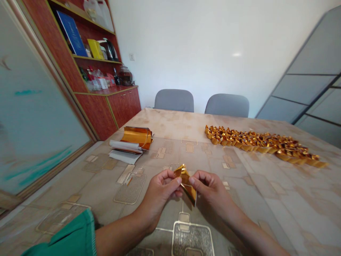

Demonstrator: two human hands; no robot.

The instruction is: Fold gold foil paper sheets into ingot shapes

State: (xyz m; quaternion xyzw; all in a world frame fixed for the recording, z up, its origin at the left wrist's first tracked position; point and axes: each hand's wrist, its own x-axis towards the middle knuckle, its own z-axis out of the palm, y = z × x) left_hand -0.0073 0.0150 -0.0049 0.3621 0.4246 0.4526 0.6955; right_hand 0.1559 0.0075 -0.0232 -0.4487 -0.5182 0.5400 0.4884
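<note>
A partly folded sheet of gold foil paper is held above the table between both hands. My left hand pinches its left side with thumb and fingers. On the other side, my right hand grips the paper, thumb on its face. The top of the sheet comes to a crumpled point, and a loose flap hangs below. At the left lies a stack of curled gold paper sheets with white backs. Folded gold paper pieces stand in rows at the right.
A patterned cloth covers the table. Two grey chairs stand at its far edge, against a white wall. On the left is a reddish wooden cabinet with a kettle and boxes on its shelves, beside a glass door.
</note>
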